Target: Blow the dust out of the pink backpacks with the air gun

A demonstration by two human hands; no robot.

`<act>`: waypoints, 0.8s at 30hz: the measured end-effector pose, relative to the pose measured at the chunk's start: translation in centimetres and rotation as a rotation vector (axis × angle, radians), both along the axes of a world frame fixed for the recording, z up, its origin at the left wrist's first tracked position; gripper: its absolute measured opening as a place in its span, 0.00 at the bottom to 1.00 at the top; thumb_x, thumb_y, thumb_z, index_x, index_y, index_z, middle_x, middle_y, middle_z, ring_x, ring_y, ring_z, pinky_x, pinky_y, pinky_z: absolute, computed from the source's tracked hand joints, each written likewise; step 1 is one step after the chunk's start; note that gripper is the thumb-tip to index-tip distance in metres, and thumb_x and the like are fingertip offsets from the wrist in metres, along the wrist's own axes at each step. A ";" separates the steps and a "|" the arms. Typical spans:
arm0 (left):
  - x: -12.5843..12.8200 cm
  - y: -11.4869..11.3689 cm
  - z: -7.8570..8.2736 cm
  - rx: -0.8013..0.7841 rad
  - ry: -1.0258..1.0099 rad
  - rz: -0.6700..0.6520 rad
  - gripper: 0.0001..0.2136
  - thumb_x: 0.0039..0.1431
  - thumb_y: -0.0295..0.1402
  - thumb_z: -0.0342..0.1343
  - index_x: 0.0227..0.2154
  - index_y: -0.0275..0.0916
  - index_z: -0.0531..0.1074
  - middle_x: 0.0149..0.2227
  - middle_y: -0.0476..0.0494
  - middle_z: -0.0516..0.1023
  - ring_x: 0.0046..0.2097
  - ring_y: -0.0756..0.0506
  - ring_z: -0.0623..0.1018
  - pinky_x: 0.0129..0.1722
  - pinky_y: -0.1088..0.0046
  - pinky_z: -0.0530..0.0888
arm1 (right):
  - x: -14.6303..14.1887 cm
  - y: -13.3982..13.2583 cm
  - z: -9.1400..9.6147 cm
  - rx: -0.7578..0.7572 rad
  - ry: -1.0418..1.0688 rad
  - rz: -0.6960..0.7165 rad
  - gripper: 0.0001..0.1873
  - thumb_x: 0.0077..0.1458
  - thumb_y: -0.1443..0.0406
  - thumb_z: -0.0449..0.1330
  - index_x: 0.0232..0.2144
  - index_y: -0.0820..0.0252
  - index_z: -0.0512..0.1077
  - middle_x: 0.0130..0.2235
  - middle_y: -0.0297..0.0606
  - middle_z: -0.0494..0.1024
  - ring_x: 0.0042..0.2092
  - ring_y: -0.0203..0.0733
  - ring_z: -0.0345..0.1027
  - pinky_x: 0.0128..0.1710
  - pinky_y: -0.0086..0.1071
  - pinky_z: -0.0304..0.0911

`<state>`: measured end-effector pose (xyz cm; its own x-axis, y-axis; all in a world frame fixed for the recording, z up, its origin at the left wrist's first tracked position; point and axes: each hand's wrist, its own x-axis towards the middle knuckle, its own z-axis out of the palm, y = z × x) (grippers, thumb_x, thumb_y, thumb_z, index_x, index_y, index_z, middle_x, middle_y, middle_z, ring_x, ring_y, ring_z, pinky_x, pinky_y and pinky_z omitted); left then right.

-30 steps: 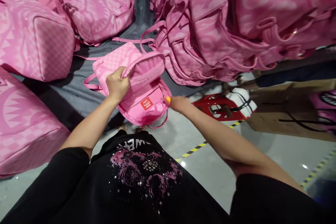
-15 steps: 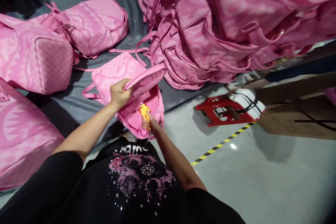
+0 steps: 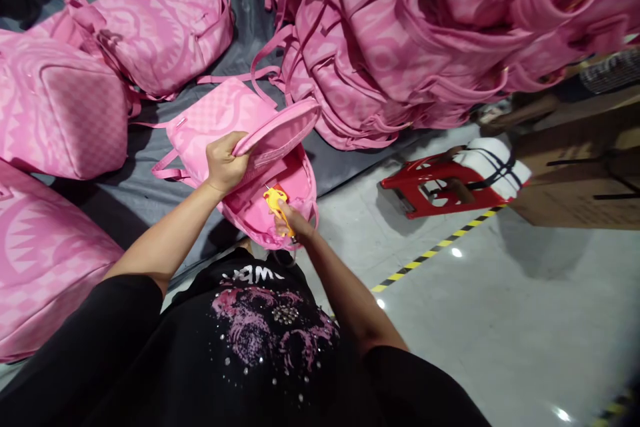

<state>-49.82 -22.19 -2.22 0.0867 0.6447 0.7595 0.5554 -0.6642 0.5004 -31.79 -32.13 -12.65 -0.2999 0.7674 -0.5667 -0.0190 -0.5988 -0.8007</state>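
A small pink backpack (image 3: 200, 127) lies on the grey-covered table with its flap up and its inside showing. My left hand (image 3: 227, 163) is closed on the edge of the raised flap (image 3: 285, 130). My right hand (image 3: 295, 223) is wrapped round a yellow and red tagging gun (image 3: 276, 203), held over the open main pocket (image 3: 250, 217). The gun's thin tip points away from me, toward the flap. Whether the tip touches the fabric I cannot tell.
Large pink backpacks (image 3: 165, 27) lie to the left, and a heap of pink backpacks (image 3: 380, 47) rises at the back right. On the floor to the right are a red plastic stool (image 3: 417, 195) with a white strapped bundle, a cardboard box (image 3: 565, 180) and striped tape (image 3: 430, 253).
The view has shifted slightly. The tagging gun has turned a little in my right hand, with its tip more visible. My left hand keeps hold of the flap.
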 end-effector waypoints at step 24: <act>-4.5 -9.2 -0.2 -0.720 0.185 -0.432 0.24 0.50 0.44 0.61 0.52 0.51 0.76 0.53 0.44 0.79 0.53 0.37 0.78 0.53 0.60 0.75 | 11.2 -5.4 5.4 -0.048 -0.382 -0.023 0.25 0.57 0.42 0.56 0.33 0.58 0.63 0.16 0.25 0.62 0.15 0.33 0.57 0.16 0.25 0.52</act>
<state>-54.27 -31.40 -2.37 0.5176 0.8462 0.1269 0.4417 -0.3913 0.8074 -20.57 -37.56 -7.26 -0.0437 0.7412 -0.6699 0.2614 -0.6387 -0.7237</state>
